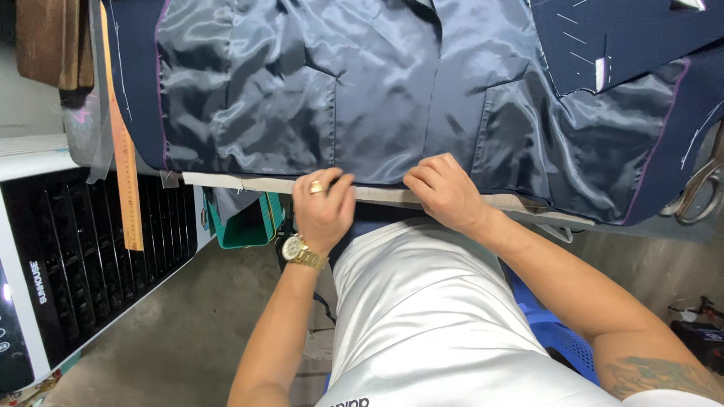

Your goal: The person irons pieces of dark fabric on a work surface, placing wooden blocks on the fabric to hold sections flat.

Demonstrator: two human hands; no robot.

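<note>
A dark navy jacket (626,45) lies inside out on the worktable, its shiny grey-blue lining (317,83) facing up. Its lower hem runs along the table's near edge (226,182). My left hand (323,203), wearing a gold ring and a gold wristwatch, pinches the hem at the edge with its fingers curled. My right hand (445,190) grips the same hem a short way to the right, fingers folded over the fabric. White chalk and basting marks show on the navy cloth at the upper right.
A long wooden ruler (121,143) hangs over the table's left edge. Scissors (697,192) lie at the right. A black and white appliance (68,256) stands on the left floor, a green bag (245,222) hangs under the table, and a blue plastic stool (554,328) sits beneath me.
</note>
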